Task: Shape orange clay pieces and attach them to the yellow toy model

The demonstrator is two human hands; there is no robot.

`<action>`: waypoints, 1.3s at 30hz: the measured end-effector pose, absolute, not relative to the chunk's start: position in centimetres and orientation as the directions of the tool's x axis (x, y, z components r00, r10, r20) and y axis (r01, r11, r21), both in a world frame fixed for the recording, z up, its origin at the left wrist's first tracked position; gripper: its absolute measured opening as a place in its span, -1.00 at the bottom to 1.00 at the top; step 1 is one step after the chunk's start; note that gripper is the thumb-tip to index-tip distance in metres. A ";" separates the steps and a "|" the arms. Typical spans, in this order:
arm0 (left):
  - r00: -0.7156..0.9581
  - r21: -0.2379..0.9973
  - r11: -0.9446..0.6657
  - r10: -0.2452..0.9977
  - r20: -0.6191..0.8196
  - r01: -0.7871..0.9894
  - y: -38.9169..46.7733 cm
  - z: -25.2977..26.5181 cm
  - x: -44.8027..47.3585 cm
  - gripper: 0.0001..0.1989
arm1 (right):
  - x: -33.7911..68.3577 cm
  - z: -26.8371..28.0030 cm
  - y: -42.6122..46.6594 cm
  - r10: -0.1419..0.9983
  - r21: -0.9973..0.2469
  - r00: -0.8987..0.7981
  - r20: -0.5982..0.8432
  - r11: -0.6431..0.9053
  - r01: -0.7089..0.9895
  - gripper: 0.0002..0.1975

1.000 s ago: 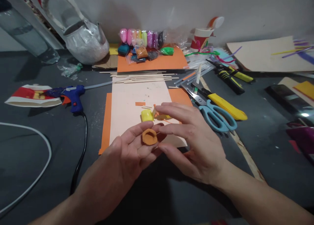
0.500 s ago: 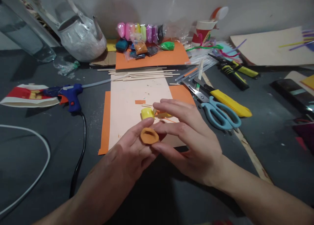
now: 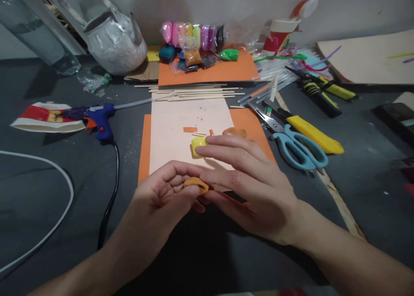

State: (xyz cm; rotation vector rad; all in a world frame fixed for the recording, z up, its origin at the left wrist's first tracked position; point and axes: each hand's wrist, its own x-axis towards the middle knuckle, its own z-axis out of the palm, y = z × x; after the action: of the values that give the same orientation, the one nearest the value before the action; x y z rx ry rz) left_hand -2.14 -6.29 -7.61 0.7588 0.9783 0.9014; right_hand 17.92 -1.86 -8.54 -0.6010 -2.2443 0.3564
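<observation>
Between my two hands is a small hollowed piece of orange-brown modelling clay (image 3: 196,184), shaped like a shallow cup. My left hand (image 3: 161,197) pinches it, the thumb at its near rim and the fingers curled behind. The thumb and index finger of my right hand (image 3: 255,188) grip its right side; the other right fingers stretch forward. Just beyond those fingertips a yellow roll (image 3: 198,146) sits on a cream sheet (image 3: 171,136). Another flattened brown clay piece (image 3: 235,132) lies past my right hand, near a small orange strip (image 3: 190,129) and short stick pieces.
To the left lies a blue glue gun (image 3: 103,119) with a black cord. Light-blue scissors (image 3: 296,151) and a yellow utility knife (image 3: 317,134) lie right, with pliers (image 3: 321,95) behind. Wooden skewers (image 3: 200,93), packed clay (image 3: 194,37) and a metal kettle (image 3: 114,44) are at the back.
My left thumb has come over the clay cup's near rim and the left fingers have curled up behind it. The cup has tilted and its opening looks narrower. The camera view has shifted slightly.
</observation>
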 end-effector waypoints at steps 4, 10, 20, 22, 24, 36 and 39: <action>0.286 0.842 0.457 0.880 -0.380 -0.288 -6.1 -7.6 -2.1 -0.95 | 17.9 -8.4 -2.0 0.523 -0.442 -0.596 0.609 0.848 0.293 -0.78; 0.280 0.843 0.461 0.878 -0.387 -0.278 -6.0 -7.6 -2.0 -0.95 | 17.9 -8.5 -2.0 0.521 -0.459 -0.592 0.615 0.847 0.269 -0.70; 0.291 0.877 0.418 0.892 -0.347 -0.237 -6.0 -7.4 -2.0 -0.86 | 17.8 -8.5 -2.2 0.517 -0.468 -0.625 0.584 0.844 0.262 -0.69; 0.294 0.879 0.410 0.895 -0.336 -0.242 -6.0 -7.4 -1.9 -0.85 | 17.8 -8.5 -2.2 0.515 -0.462 -0.628 0.584 0.846 0.265 -0.70; 0.301 0.877 0.409 0.894 -0.331 -0.252 -6.0 -7.4 -1.9 -0.83 | 17.7 -8.5 -2.2 0.515 -0.455 -0.632 0.579 0.848 0.273 -0.71; 0.309 0.885 0.418 0.886 -0.346 -0.206 -6.0 -7.2 -1.9 -0.83 | 17.8 -8.5 -2.0 0.494 -0.420 -0.651 0.576 0.862 0.282 -0.69; 0.301 0.878 0.429 0.884 -0.359 -0.212 -6.0 -7.2 -2.0 -0.83 | 17.7 -8.5 -2.0 0.492 -0.425 -0.650 0.579 0.862 0.274 -0.65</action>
State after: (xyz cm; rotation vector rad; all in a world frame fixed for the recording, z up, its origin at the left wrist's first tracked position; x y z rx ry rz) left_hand -1.95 -6.02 -7.15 0.8249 0.9973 0.8483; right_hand 17.72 -2.03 -8.53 -0.5519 -2.3092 0.3908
